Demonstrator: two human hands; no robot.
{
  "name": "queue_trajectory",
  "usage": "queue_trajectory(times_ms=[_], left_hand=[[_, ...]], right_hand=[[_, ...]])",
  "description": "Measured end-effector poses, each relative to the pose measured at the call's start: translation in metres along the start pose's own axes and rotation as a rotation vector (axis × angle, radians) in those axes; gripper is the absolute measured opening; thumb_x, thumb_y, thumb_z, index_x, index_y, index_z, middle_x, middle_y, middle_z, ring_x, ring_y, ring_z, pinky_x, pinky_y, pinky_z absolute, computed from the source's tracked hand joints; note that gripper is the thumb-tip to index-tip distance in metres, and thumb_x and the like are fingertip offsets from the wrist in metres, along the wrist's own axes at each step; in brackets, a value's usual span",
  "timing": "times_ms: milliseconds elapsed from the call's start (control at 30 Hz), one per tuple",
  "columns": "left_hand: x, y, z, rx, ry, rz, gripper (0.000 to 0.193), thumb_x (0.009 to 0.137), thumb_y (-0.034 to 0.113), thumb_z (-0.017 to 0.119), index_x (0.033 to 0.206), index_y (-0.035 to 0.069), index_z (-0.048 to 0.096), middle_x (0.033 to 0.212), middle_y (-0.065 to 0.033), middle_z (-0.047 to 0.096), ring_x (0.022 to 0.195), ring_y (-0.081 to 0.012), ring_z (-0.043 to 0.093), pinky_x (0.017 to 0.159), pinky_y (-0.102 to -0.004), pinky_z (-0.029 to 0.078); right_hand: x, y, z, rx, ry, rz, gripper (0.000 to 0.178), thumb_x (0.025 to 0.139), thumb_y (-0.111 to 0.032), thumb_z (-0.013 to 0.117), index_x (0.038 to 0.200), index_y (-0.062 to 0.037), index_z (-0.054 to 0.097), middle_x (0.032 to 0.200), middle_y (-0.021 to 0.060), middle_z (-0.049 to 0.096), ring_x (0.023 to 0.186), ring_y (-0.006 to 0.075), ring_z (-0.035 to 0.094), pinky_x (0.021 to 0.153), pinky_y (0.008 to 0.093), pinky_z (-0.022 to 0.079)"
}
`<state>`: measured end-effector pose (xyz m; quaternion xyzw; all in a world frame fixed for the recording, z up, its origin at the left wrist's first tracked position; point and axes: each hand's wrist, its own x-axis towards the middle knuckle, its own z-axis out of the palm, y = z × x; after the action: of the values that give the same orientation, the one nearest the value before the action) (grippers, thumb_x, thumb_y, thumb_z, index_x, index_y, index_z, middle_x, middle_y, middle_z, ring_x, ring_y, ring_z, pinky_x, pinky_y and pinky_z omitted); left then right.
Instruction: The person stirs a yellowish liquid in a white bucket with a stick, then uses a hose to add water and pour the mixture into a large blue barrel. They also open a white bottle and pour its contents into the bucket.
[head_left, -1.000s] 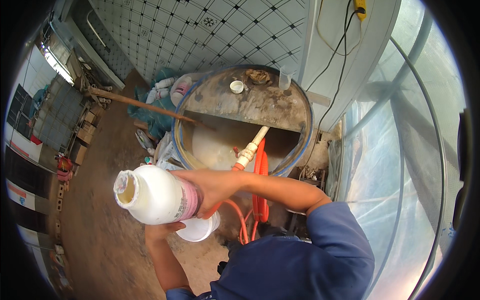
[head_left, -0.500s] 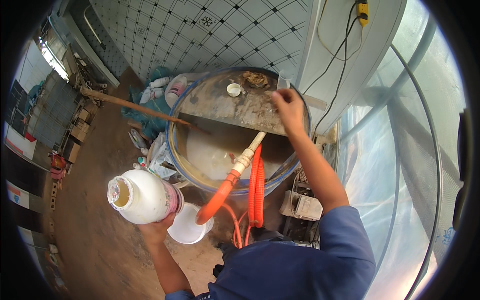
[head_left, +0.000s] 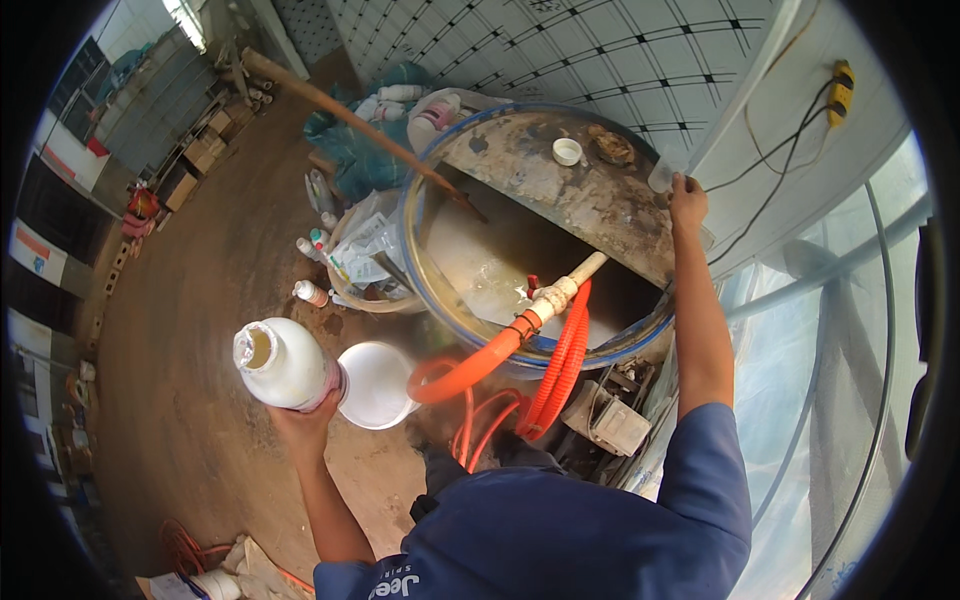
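Observation:
My left hand (head_left: 305, 425) grips a big white plastic bottle (head_left: 290, 365) near its base. The bottle has no cap on and leans with its mouth to the upper left. At the far right edge of a large blue-rimmed barrel (head_left: 409, 230), my right hand (head_left: 687, 203) is closed on a small clear plastic cup (head_left: 661, 176). A board (head_left: 540, 190) covers the far half of the barrel, with a white cap (head_left: 567, 151) and a crumpled brown lump (head_left: 610, 146) on it. Cloudy liquid (head_left: 480, 285) shows in the open half.
An orange hose (head_left: 485, 352) with a pale pipe (head_left: 585, 270) hangs over the barrel's near rim. A wooden stick (head_left: 340, 110) leans into it. Below stands a white bucket (head_left: 352, 385); left are a tub of wrappers (head_left: 372, 250) and loose bottles. A cabled yellow socket (head_left: 841, 95) hangs right.
My right hand has reached farther right and closed on the clear cup. The view has turned, shifting the barrel to the right. My left hand still holds the bottle.

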<state>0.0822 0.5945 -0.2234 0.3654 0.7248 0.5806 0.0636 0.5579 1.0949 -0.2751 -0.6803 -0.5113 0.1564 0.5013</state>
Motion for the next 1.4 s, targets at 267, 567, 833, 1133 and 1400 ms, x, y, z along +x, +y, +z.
queue_trajectory(times_ms=[267, 567, 833, 1133, 1400], left_hand=[[-0.014, -0.03, -0.025, 0.168, 0.044, 0.01, 0.1, 0.054, 0.005, 0.092, 0.139, 0.003, 0.038, 0.128, -0.0138, 0.05, 0.12, -0.028, 0.051, 0.102, -0.0404, 0.042], [-0.014, -0.095, -0.107, 0.471, -0.04, 0.076, 0.102, 0.055, 0.012, 0.094, 0.14, 0.002, 0.038, 0.131, -0.018, 0.048, 0.123, -0.0339, 0.05, 0.104, -0.0434, 0.041], [0.014, -0.151, -0.218, 0.6, -0.223, 0.257, 0.098, 0.057, 0.016, 0.09, 0.14, 0.002, 0.038, 0.134, -0.0228, 0.047, 0.123, -0.0424, 0.046, 0.102, -0.0532, 0.039], [0.046, -0.159, -0.28, 0.724, -0.374, 0.388, 0.101, 0.055, 0.017, 0.092, 0.14, 0.004, 0.039, 0.133, -0.0217, 0.048, 0.12, -0.043, 0.049, 0.1, -0.0519, 0.041], [0.062, -0.161, -0.286, 0.828, -0.458, 0.484, 0.101, 0.055, 0.016, 0.091, 0.141, 0.005, 0.039, 0.133, -0.0218, 0.048, 0.12, -0.0429, 0.048, 0.099, -0.0511, 0.041]], right_hand=[[-0.15, -0.148, -0.053, 0.461, -0.608, -0.242, 0.032, 0.097, -0.027, 0.066, 0.108, 0.0035, 0.067, 0.093, 0.0052, 0.07, 0.077, 0.0102, 0.065, 0.072, 0.0247, 0.05], [-0.449, -0.232, -0.019, 0.356, -0.934, -0.538, 0.015, 0.087, -0.004, 0.072, 0.098, 0.0037, 0.066, 0.093, 0.0141, 0.065, 0.077, 0.0224, 0.065, 0.067, 0.0306, 0.052], [-0.623, -0.248, 0.054, 0.391, -0.88, -0.449, 0.016, 0.086, -0.009, 0.074, 0.096, 0.001, 0.067, 0.094, 0.0126, 0.067, 0.074, 0.0228, 0.068, 0.061, 0.032, 0.056], [-0.702, -0.264, 0.072, 0.392, -0.833, -0.363, 0.014, 0.085, -0.011, 0.074, 0.093, -0.0009, 0.068, 0.091, 0.0095, 0.066, 0.069, 0.0232, 0.068, 0.059, 0.0325, 0.057], [-0.717, -0.258, 0.082, 0.347, -0.789, -0.383, 0.014, 0.086, -0.015, 0.074, 0.09, -0.0028, 0.068, 0.088, 0.0088, 0.065, 0.066, 0.027, 0.064, 0.059, 0.037, 0.052]])
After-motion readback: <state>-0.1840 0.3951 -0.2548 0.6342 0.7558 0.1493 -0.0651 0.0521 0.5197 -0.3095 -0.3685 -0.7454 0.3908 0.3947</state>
